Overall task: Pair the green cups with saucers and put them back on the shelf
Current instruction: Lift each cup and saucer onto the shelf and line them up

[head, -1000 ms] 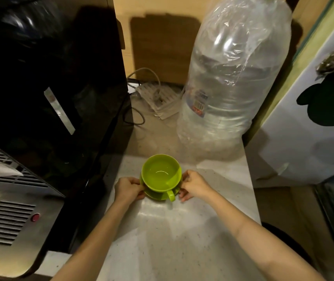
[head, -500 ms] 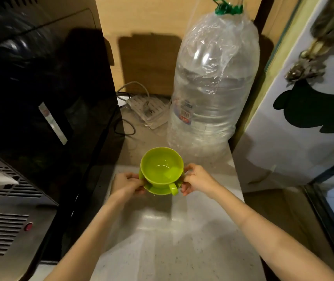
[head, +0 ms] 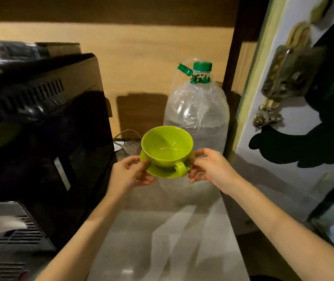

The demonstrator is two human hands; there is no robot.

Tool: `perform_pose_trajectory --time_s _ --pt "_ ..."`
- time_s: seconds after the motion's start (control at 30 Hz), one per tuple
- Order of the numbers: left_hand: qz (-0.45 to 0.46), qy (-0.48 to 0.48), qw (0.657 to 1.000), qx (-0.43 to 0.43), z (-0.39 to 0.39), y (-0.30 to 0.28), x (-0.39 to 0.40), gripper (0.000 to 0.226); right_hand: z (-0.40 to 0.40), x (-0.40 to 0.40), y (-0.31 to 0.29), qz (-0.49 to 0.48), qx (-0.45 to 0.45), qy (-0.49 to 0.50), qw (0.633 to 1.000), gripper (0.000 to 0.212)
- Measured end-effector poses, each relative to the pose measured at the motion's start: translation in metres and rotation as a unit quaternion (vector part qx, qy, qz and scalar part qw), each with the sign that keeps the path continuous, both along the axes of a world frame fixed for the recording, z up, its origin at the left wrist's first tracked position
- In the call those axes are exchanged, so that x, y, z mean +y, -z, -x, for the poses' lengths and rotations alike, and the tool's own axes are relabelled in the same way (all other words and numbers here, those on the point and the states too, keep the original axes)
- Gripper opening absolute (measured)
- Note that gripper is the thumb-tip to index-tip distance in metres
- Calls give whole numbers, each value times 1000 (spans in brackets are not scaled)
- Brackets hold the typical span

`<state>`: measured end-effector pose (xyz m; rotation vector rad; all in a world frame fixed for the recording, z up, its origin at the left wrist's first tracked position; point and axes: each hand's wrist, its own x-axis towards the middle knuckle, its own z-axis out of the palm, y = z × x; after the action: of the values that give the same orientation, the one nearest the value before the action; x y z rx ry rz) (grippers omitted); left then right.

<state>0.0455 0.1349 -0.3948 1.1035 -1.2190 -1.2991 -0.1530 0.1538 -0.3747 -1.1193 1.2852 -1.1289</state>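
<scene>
Pinching opposite rims of the green saucer (head: pixel 163 173), left hand (head: pixel 130 173) and right hand (head: pixel 210 168) hold it with the green cup (head: pixel 167 146) above the counter (head: pixel 162 240).

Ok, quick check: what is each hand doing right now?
Left hand: closed on the left rim of the saucer, cup on top.
Right hand: closed on the saucer's right rim.

Left hand (head: pixel 130 173), right hand (head: pixel 208 168) pinched

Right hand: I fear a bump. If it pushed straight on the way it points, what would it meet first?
Probably the big water bottle standing behind the saucer that the right hand holds; depth is unclear.
</scene>
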Motion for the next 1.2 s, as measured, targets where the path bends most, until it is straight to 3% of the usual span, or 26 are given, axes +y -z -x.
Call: perform_pose_trajectory --time_s 0.27,0.6,1.03,1.2 --pt "81 -6 995 50 20 -99 1 15 9 5 -93 103 -68 34 992 14" --pt "98 30 985 137 31 -213 -4 7 24 3 -202 159 -102 36 981 13" --pt "139 47 977 156 34 -340 -18 17 22 -17 -322 248 -143 75 955 13" --pt "151 40 976 149 33 -383 -25 10 23 -26 -360 258 -138 63 954 15"
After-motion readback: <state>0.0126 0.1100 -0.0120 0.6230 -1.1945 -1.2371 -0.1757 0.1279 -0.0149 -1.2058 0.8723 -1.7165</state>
